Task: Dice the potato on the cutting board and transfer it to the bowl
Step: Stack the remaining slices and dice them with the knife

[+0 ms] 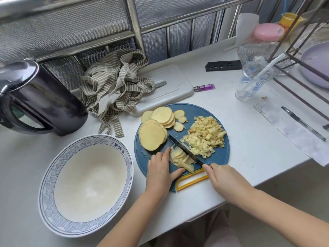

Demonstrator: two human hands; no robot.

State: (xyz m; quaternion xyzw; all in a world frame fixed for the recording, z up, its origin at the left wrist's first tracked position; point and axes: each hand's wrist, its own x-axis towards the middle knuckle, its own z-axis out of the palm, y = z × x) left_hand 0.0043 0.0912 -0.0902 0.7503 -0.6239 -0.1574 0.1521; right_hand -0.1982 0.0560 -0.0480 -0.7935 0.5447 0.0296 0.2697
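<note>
In the lower middle of the frame, the left hand (160, 170) curls finger and thumb round a fanned stack of potato slices (179, 158) on the blue cutting board (220, 155). The right hand (224, 177) is closed round the handle of a knife (185, 150), whose blade lies across that stack. A pile of diced potato (206, 138) sits right of the blade, with whole slices (153, 136) above the left hand. The bowl (71, 148) stands at lower left, just beside the board.

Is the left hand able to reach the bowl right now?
Likely yes: the bowl sits just beside the left hand, bare counter between, but it's steadying potato slices under the knife the right hand holds.
</note>
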